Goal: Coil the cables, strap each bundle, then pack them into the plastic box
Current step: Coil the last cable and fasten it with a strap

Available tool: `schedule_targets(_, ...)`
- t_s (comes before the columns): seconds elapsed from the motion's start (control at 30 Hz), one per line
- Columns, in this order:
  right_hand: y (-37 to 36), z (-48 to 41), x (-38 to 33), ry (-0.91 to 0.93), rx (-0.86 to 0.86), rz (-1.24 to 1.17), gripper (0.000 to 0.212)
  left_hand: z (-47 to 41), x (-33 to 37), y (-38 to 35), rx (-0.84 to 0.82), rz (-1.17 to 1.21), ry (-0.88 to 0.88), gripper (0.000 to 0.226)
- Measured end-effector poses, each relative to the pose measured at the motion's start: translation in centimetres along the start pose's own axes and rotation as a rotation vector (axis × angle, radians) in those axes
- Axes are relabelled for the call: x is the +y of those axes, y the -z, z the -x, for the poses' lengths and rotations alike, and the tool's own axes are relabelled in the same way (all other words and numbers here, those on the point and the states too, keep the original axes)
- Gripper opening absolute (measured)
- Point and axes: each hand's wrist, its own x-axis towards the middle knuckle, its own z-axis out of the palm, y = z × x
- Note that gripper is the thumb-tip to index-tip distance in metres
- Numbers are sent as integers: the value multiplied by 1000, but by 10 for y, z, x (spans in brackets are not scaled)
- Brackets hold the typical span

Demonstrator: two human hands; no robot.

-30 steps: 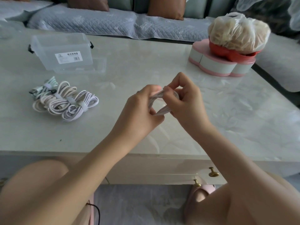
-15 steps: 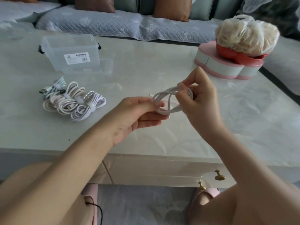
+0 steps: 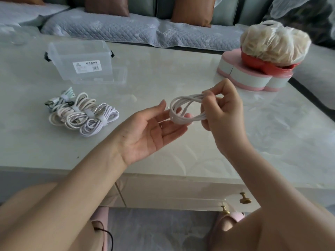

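The coil [image 3: 190, 97] is pinched at three o'clock by the right hand [image 3: 224, 113]; fingers of the left hand [image 3: 150, 131] are spread. Unstrapped loops could be lost.

Single head view, wide-angle, facing forward-down, close over table [image 3: 181, 75]; rims perhaps warped.
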Motion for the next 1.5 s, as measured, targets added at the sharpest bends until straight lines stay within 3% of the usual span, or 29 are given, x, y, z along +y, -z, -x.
schedule_targets(0.13, -3, 0, 2, -55, 27, -93, 30, -2, -1, 1, 13, -94, -45, 32)
schedule_targets(0.27, -7, 2, 4, -17, 35, -72, 22, -1, 0, 10, -52, -215, 44, 26)
schedule_targets(0.37, -8, 2, 3, -5, 41, -60, 16, -3, 2, 13, -54, -158, 49, 39)
schedule_targets(0.5, -7, 1, 2, 29, 36, -23, 17, -2, 2, 5, 51, -130, -65, 15)
schedule_targets(0.67, -6, 1, 3, 46, 0, 38, 18, 0, 1, 4, 48, -197, -176, 28)
schedule_targets(0.9, -7, 5, 4, 87, 10, 106, 18, 0, -7, 3, 51, -129, -196, 34)
schedule_targets(1.03, -5, 5, 2, 146, 36, 164, 22, 3, -8, 0, 16, -202, -151, 16)
schedule_targets(1.17, -6, 4, 3, 206, 16, 219, 25, 1, -13, -2, 99, -239, -182, 7)
schedule_targets(1.5, -11, 4, 3, 205, 4, 237, 25, -5, -11, 2, 214, -151, -252, 11)
